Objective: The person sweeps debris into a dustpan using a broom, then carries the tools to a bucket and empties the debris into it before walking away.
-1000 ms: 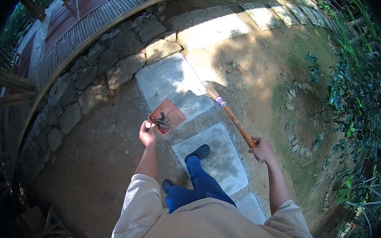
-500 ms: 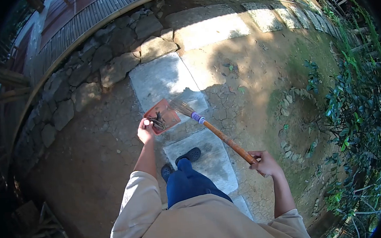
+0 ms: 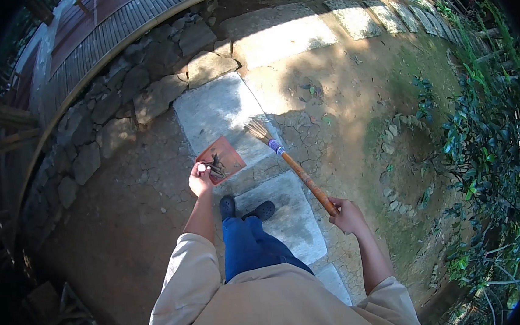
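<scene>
My left hand [image 3: 200,180] is closed around the handle of an orange-red dustpan [image 3: 230,154], whose pale round handle end pokes up above the fingers. Dry brown leaves [image 3: 215,166] lie in the pan. My right hand [image 3: 346,215] grips the upper end of a stick broom [image 3: 307,180] with a brown wooden handle and a purple-and-white binding. The broom slants away from me, its bristles [image 3: 259,130] fanned over the right edge of a pale paving slab [image 3: 216,108], to the right of the dustpan and apart from it.
My feet in dark clogs [image 3: 259,211] stand around a nearer slab [image 3: 295,221]. A rough stone border [image 3: 160,97] and bamboo decking [image 3: 122,42] run along the left. Leafy bushes [image 3: 484,145] line the right, near a ring of small stones [image 3: 387,146]. More slabs [image 3: 352,18] continue ahead.
The broom's bristles have moved right and farther out, away from the dustpan's edge. My right hand has shifted slightly left and up. My left foot has stepped forward; the dustpan stays nearly in place.
</scene>
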Demonstrator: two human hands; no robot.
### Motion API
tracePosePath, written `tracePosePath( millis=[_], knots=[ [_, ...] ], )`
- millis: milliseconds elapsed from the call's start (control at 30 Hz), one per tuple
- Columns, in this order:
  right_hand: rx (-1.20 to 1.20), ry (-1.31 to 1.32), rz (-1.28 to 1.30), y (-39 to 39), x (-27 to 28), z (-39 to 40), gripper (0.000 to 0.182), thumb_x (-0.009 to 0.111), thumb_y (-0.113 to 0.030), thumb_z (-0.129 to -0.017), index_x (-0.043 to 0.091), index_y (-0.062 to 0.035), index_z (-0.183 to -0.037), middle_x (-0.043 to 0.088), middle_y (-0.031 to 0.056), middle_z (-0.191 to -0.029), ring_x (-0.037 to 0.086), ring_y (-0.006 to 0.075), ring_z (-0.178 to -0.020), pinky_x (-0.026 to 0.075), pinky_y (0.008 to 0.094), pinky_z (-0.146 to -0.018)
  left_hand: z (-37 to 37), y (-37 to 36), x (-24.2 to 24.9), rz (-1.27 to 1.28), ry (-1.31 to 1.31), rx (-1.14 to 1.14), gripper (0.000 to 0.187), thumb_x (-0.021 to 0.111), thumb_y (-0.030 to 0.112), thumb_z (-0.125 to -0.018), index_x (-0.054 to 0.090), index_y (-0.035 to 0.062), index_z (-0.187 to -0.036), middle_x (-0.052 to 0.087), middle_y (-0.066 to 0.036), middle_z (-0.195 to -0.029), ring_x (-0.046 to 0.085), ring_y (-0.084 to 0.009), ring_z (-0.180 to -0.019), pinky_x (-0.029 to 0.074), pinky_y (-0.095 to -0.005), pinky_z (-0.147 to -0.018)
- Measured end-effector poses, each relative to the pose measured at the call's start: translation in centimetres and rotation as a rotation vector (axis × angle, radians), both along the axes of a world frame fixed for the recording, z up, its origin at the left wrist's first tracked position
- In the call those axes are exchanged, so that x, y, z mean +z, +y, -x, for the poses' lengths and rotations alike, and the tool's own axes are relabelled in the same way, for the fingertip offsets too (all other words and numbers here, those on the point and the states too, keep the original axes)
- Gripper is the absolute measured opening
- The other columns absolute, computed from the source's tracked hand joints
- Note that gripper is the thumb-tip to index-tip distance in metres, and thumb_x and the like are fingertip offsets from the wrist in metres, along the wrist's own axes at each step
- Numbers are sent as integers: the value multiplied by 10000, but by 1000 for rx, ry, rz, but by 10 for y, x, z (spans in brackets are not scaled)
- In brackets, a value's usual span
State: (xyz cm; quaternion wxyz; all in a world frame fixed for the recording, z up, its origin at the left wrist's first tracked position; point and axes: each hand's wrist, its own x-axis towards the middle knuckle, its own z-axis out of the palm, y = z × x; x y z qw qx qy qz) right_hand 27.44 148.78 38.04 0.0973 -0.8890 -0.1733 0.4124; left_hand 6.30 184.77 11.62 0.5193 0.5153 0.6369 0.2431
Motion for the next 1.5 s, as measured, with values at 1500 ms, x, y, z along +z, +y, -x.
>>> tracePosePath(
  millis=[1500],
  knots=[
    [-186, 239, -231, -89, 68, 1, 654, 739, -29, -691, 611, -25, -1332, 693, 109, -876, 541, 108, -470, 453, 285, -450, -29, -3, 16, -79, -134, -35, 385, 786, -2, -809, 693, 86, -1172, 710, -34, -1094, 653, -143, -995, 532, -295, -899]
  ],
)
